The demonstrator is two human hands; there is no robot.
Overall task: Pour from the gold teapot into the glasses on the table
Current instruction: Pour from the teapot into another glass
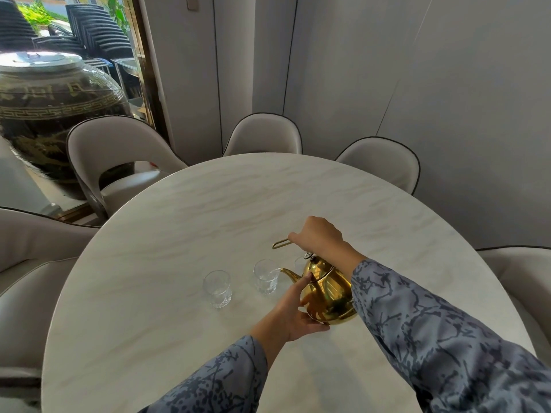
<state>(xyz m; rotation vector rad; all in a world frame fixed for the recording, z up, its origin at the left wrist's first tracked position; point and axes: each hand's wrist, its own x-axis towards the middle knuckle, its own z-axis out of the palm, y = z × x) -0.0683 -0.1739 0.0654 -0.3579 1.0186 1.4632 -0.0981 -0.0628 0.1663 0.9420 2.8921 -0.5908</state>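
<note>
The gold teapot [331,290] is lifted and tilted to the left over the round marble table [185,234]. My right hand [317,235] grips its thin wire handle from above. My left hand [293,311] cups the pot's underside and side, thumb on the body. The spout tip rests over the rim of the middle glass [266,277], which holds a little clear liquid. A second clear glass [217,289] stands to its left, apart from the pot. A third glass [299,262] shows only partly behind the teapot's lid.
Beige upholstered chairs [265,135] ring the table on the far, left and right sides. A large dark ceramic jar [56,114] with a metal lid stands at the back left by a glass door. Grey wall panels lie behind.
</note>
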